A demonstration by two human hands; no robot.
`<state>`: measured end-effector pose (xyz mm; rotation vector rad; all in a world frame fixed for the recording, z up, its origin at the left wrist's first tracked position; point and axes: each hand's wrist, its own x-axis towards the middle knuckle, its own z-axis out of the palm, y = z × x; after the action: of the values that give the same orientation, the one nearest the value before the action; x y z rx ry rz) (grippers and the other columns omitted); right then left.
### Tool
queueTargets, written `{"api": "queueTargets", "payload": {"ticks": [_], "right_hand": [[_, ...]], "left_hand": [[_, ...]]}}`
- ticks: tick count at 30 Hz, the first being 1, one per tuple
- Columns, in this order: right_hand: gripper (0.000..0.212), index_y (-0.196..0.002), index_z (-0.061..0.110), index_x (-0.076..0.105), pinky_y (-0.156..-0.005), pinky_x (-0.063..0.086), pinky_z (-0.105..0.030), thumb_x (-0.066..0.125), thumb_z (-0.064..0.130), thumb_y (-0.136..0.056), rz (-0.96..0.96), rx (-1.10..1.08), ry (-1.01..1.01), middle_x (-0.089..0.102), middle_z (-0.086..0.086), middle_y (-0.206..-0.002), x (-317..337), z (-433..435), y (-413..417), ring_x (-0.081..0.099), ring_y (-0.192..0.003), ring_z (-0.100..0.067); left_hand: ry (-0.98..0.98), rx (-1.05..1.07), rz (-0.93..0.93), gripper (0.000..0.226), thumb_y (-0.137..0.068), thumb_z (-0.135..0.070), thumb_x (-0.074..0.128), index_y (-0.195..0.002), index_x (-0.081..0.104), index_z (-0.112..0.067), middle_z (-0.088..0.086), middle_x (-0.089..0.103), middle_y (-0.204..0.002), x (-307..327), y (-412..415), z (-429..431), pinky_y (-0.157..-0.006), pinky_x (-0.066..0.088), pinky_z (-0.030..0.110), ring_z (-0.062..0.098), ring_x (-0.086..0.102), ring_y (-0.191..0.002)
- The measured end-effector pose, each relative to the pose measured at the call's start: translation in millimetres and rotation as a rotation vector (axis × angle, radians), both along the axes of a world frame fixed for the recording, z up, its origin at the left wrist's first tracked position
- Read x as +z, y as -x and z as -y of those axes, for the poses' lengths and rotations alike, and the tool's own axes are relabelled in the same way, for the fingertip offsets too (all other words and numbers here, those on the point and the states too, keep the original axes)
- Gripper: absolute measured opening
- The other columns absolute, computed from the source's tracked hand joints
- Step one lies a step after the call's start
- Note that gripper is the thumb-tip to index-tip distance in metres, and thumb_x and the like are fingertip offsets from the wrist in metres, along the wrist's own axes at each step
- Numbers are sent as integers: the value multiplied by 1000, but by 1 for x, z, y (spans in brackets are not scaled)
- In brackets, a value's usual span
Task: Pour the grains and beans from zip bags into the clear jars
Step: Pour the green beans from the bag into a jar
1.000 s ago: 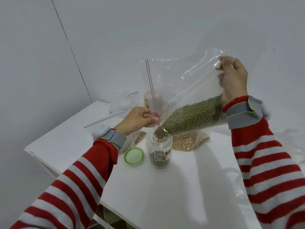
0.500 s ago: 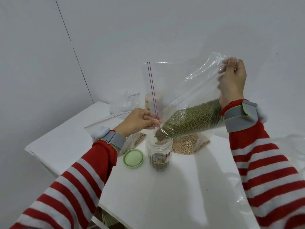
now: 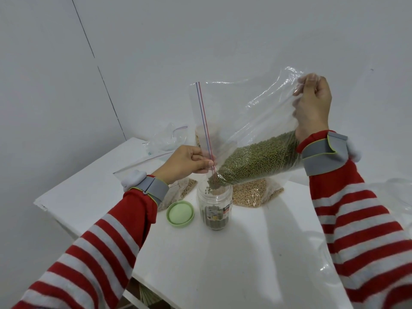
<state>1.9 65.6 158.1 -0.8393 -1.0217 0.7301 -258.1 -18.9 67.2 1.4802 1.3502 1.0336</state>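
A clear zip bag of green mung beans hangs tilted over an open clear jar on the white table. My left hand pinches the bag's zip edge at its lower corner, just above the jar mouth. My right hand grips the bag's raised far corner. Beans spill from the low corner into the jar, which holds a layer of green beans at its bottom. The jar's green lid lies flat to the left of it.
A bag of tan beans lies behind the jar. Another bag of grains sits under my left wrist. Empty crumpled bags lie at the table's back left, with more clear plastic at the right. The table's left edge is close.
My right hand has stayed high with the bag's corner, and the beans have slid toward the low corner. Beans now drop into the jar. My left hand has barely moved.
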Motion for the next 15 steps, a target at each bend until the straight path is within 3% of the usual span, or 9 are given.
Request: {"api": "queueTargets", "payload": {"ticks": [15], "right_hand": [[30, -81, 25, 54, -44, 28, -16, 36, 27, -106, 14, -6, -10, 50, 13, -58, 4, -1, 1, 36, -50, -6]], "left_hand": [[17, 2, 22, 17, -85, -2, 71, -102, 71, -7, 17, 74, -100, -2, 1, -2, -84, 59, 31, 24, 71, -93]]}}
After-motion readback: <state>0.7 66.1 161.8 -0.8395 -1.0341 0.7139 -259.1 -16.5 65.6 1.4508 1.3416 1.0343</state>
